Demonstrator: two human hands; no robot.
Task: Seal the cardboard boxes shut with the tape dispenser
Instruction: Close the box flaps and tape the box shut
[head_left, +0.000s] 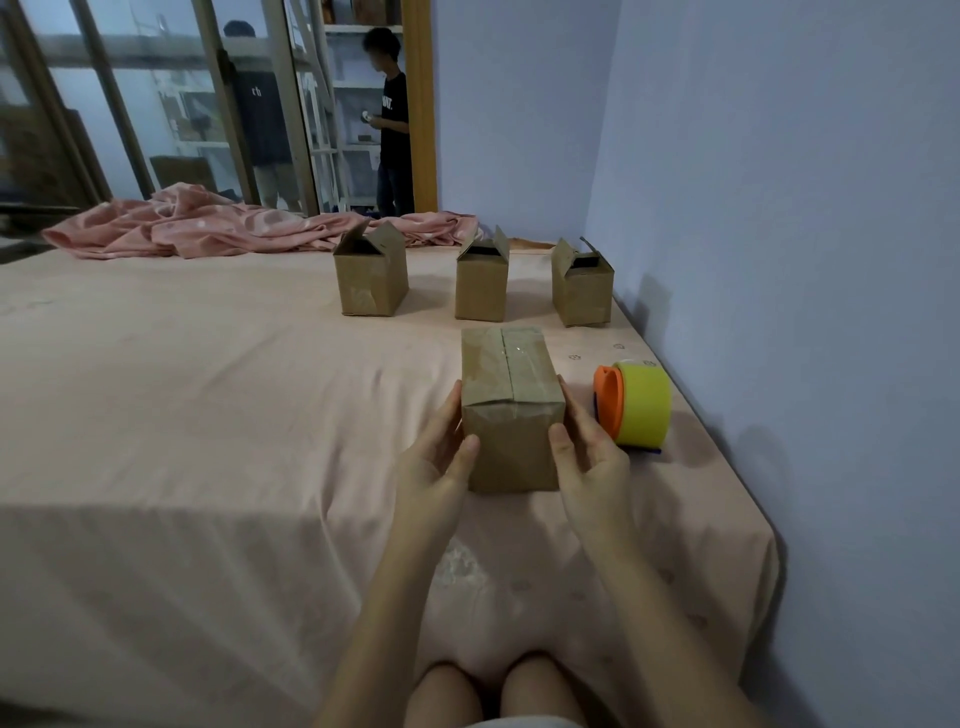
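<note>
cardboard box (511, 410) taped | left hand (435, 457), right hand (589, 452) grip its sides | fingers hidden behind

Fingers of both hands are hidden behind the closed brown cardboard box (511, 410); beyond it, three open boxes' insides are too dark to read.

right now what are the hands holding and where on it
Left hand and right hand hold the taped cardboard box by its two opposite side walls.

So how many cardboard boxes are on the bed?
4. One closed box sits between the left hand and right hand; three open boxes stand behind: left, middle, right.
</note>
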